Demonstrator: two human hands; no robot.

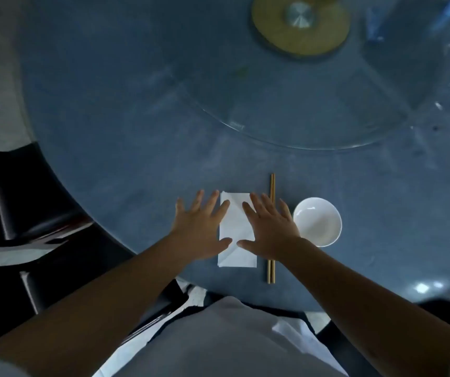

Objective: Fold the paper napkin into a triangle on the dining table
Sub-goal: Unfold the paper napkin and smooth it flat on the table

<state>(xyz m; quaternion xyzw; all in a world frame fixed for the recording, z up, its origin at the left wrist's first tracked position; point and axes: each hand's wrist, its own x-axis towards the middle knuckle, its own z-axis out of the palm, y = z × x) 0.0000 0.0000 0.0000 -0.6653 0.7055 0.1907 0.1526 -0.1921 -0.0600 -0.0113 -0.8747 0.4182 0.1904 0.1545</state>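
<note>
Taking the round blue-grey dining table [137, 131] as landmark, 1 white rectangular paper napkin [237, 229] is counted near its near edge. 2 thin wooden chopsticks [271, 229] are counted just right of the napkin, and 1 round white ceramic bowl [317, 221] beyond them. 1 clear round glass turntable [286, 104] is counted at the table's centre. 2 bare hands, left [200, 229] and right [271, 229], are counted over the napkin.
</note>
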